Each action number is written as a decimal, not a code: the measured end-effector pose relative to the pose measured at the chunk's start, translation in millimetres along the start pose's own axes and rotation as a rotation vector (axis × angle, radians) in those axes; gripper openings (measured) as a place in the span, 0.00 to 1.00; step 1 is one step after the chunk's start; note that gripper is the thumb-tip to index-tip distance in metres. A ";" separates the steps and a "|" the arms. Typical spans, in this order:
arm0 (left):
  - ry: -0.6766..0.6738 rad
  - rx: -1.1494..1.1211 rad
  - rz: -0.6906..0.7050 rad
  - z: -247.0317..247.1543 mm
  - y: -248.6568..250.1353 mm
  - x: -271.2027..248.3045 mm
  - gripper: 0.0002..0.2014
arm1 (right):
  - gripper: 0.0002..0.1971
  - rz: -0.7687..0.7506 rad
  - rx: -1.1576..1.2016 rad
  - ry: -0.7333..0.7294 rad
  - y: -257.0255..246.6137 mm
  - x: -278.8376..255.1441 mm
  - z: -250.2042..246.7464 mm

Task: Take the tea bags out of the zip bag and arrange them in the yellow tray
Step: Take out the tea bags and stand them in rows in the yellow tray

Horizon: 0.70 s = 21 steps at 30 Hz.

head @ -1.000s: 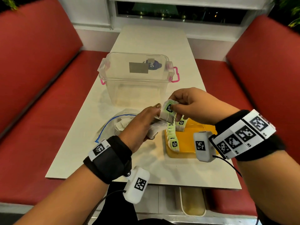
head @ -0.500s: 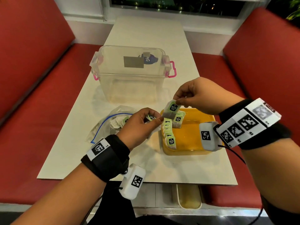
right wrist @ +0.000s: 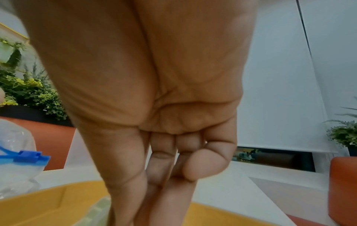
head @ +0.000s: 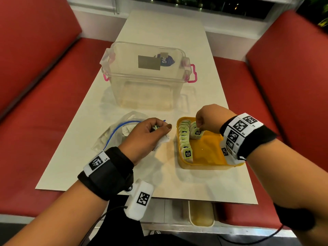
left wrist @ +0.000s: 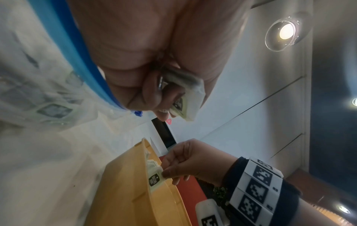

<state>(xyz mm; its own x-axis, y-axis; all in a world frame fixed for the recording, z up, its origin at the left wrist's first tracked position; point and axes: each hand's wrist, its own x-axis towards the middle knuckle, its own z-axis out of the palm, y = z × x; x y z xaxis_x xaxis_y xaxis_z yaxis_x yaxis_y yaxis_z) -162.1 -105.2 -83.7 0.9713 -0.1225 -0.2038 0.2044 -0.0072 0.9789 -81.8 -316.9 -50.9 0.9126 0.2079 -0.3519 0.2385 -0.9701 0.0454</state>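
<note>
Placement is the step in hand: your right hand (head: 209, 119) pinches a tea bag (head: 196, 133) at its top edge and is setting it into the yellow tray (head: 205, 165), at the near end of a short second row beside the long row of tea bags (head: 184, 139) lined up along the tray's left wall. Keep the pinch high on the bag so your fingers stay clear of its neighbours, lower it until its bottom edge meets the tray floor, and lean it against the bag behind before you let go; judging by how loosely these bags stand, one released early will likely tip and drag the row with it. Match the label side to the others, facing you. Your left hand (head: 145, 137) rests on the tabletop (head: 159, 29) just left of the tray, fingers curled round a small bunch of tea bags (left wrist: 183, 97), with the zip bag (head: 113, 134) lying open beside it, a few bags visible through the plastic. Hold that bunch steady and near, so the next one passes across without a long reach. Behind both sits a clear storage box (head: 147, 77), well apart from the work.
</note>
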 end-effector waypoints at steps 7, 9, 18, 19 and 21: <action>-0.008 -0.037 -0.019 -3.6 2.2 -2.6 0.04 | 0.05 0.011 -0.030 -0.016 -4.8 8.1 5.2; -0.007 -0.051 -0.025 -4.1 3.1 -3.1 0.05 | 0.06 0.016 -0.067 -0.008 -5.3 9.3 5.2; -0.022 -0.039 -0.068 -5.7 8.1 -5.8 0.09 | 0.05 0.054 -0.116 0.089 -5.0 4.0 3.6; -0.032 -0.019 -0.079 -6.5 8.7 -6.1 0.12 | 0.04 0.036 -0.076 0.119 -5.3 -0.4 -0.9; -0.040 -0.095 -0.154 -7.4 9.3 -5.8 0.18 | 0.04 -0.052 0.065 0.169 -9.3 -13.5 -13.2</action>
<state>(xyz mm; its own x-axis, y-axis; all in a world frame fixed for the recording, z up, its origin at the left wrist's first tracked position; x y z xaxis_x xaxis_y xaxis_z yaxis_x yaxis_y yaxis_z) -165.0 -97.3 -73.6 0.9225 -0.1663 -0.3483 0.3627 0.0643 0.9297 -91.9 -309.0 -34.2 0.9437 0.2707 -0.1900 0.2698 -0.9624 -0.0309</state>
